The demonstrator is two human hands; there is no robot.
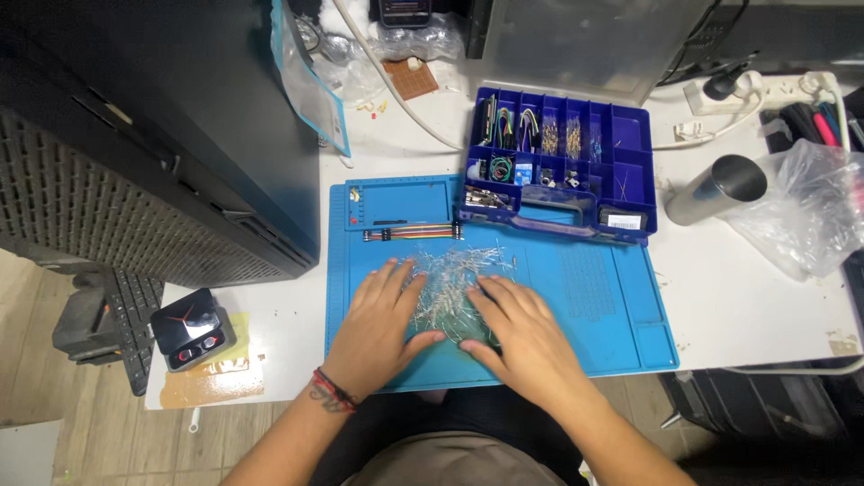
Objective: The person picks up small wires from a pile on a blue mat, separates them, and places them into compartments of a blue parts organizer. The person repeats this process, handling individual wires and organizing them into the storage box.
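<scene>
Left hand (382, 319), right hand (522, 335): laid flat, fingers spread, on heap of wire-legged components (454, 283) (frame centre) on blue mat (621, 315). Blue compartment box (630, 144) placed upper right.

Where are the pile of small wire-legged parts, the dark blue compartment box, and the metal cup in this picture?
pile of small wire-legged parts (450, 283), head view, on the middle of the heap between the hands.
dark blue compartment box (630, 130), head view, on a bare right-hand compartment.
metal cup (706, 196), head view, on its shiny side wall.

Wire components (450, 288) partly hidden under both palms — kinds too small to tell.
</scene>
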